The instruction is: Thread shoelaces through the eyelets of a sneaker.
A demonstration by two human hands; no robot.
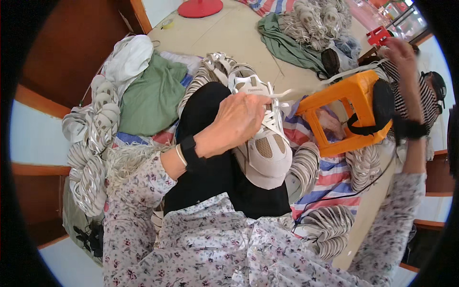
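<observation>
A beige and white shoe upper (266, 162) with tan mesh lies across my black-clad lap, its toe toward me. White lacing crosses its front. My left hand (241, 119) is closed over the upper near the tongue, pinching the lace by the eyelets. From there a long white shoelace (306, 91) stretches to the right, past the orange stool. My right hand (402, 53) is raised far out at the upper right, closed on the lace's other stretch; its fingers are slightly blurred.
An orange plastic stool (356, 100) lies tipped at the right. Stacked uppers (306, 167) sit on striped sheeting (334, 174), with more stacks (103, 115) at the left. Green cloth (150, 98) lies left of my knees. A bundle of laces (129, 165) is beside my left forearm.
</observation>
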